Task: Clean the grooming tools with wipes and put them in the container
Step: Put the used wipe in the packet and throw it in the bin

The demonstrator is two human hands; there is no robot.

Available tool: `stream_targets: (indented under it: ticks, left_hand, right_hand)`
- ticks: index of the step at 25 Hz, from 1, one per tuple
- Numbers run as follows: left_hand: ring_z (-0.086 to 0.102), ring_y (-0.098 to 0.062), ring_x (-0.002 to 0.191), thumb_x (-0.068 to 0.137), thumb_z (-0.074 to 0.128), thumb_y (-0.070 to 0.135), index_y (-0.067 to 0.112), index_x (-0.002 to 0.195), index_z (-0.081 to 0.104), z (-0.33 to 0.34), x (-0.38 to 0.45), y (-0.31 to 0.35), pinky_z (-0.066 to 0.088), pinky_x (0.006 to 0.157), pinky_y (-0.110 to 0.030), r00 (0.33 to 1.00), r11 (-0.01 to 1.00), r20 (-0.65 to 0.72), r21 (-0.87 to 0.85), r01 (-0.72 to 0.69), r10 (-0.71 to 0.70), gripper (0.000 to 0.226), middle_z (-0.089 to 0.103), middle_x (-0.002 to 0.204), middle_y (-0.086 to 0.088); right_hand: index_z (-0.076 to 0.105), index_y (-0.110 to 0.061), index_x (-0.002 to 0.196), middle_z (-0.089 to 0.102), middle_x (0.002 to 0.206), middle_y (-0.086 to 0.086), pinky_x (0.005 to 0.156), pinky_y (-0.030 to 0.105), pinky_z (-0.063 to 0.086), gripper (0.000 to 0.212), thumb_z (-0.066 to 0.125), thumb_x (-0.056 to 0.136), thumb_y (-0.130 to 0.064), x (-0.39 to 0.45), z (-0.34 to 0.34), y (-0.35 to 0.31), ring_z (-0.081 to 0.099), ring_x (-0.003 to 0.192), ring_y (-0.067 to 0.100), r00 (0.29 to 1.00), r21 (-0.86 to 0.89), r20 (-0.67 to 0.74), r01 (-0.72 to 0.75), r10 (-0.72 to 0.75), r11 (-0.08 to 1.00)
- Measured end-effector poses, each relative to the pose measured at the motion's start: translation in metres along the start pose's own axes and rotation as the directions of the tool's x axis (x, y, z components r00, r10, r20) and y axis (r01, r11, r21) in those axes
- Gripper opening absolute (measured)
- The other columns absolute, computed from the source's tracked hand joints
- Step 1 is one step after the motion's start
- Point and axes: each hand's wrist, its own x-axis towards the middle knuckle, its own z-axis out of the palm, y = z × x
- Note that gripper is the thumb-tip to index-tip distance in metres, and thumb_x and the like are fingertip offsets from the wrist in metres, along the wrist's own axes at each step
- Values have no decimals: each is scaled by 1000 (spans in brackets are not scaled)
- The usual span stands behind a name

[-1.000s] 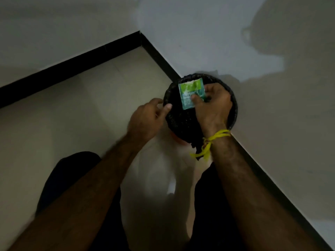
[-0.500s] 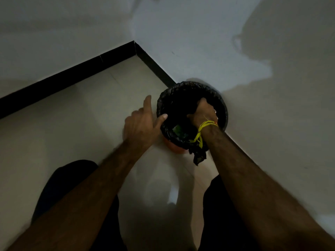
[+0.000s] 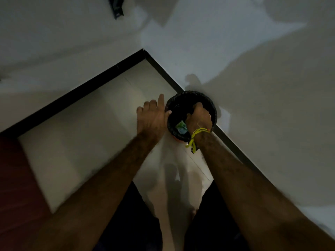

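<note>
A small round bin [image 3: 210, 100] lined with a black bag stands on the floor in the corner of the room. A crumpled green wipe packet [image 3: 181, 127] lies inside it, near the front rim. My right hand [image 3: 199, 116], with a yellow thread [image 3: 194, 136] at the wrist, reaches down into the bin beside the packet; its fingertips are hidden inside. My left hand [image 3: 152, 118] is beside the bin on its left, fingers straight and thumb touching the rim. No grooming tool is in sight.
White walls meet at the corner behind the bin, with a black skirting [image 3: 90, 86] along the pale tiled floor. A dark red surface [image 3: 16, 178] lies at the left edge. A dark object [image 3: 117, 6] hangs on the wall at the top. My legs are below.
My right hand held the green packet over the bin, then went down inside; the packet now lies in the bin apart from the hand. My left hand's fingers straightened beside the rim.
</note>
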Motion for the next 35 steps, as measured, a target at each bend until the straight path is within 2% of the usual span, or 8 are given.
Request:
stream_targets:
  ticks: [5,11,13,16,21,29,33,35]
  left_hand:
    - [51,-31,123,104,32,49,13,155,23,-102,-83,-16,42,97,-46,992,997,97,2,82,-82,63,53,137,-16]
    - [49,-32,126,104,37,48,14,152,31,-290,-171,-15,42,97,-46,980,990,150,-34,139,-133,59,53,138,-14]
    - [51,-31,124,102,40,48,15,149,37,-356,-196,-22,42,95,-44,981,985,111,-52,167,-160,57,54,136,-12]
    - [54,-32,118,99,48,47,15,141,48,-429,-214,-41,43,91,-43,973,968,-33,-108,226,-230,53,59,131,-12]
    - [46,-33,131,98,52,43,12,142,47,-475,-213,-94,41,100,-48,906,912,-162,-195,360,-392,53,52,141,-13]
    - [44,-34,132,98,53,44,14,145,42,-475,-194,-214,37,104,-49,851,837,-74,-239,492,-520,57,46,147,-13]
    - [37,-34,140,98,50,45,13,149,36,-473,-189,-278,30,113,-49,840,815,-14,-249,523,-543,62,38,154,-15]
    - [33,-33,142,98,51,45,13,149,34,-473,-188,-312,29,114,-50,809,774,13,-283,567,-588,62,37,154,-14]
  right_hand:
    - [49,-8,129,64,121,20,90,48,52,39,61,93,-18,-99,-79,-38,59,116,42,997,-6,77,29,-29,1000]
    - [52,-7,125,64,119,20,88,46,51,34,59,94,-17,-216,-221,-123,59,114,42,985,18,148,86,-88,996]
    - [54,-9,125,65,119,18,90,45,50,33,61,94,-20,-248,-271,-153,60,114,40,976,64,153,145,-153,987]
    - [58,-11,123,68,114,15,90,42,49,32,61,93,-20,-269,-323,-197,62,110,37,955,151,102,261,-278,953]
    - [60,-14,117,70,104,10,88,42,49,28,65,91,-21,-277,-347,-282,63,103,34,890,265,-19,443,-455,856]
    - [61,-13,117,70,101,10,85,38,51,27,64,92,-20,-286,-303,-400,64,101,32,836,229,-1,534,-549,813]
    - [61,-15,117,70,104,12,87,37,50,28,65,89,-19,-281,-274,-439,65,102,33,842,209,62,514,-536,832]
    - [62,-16,117,70,103,12,88,37,51,29,64,88,-18,-281,-258,-460,65,102,33,828,179,99,530,-551,829]
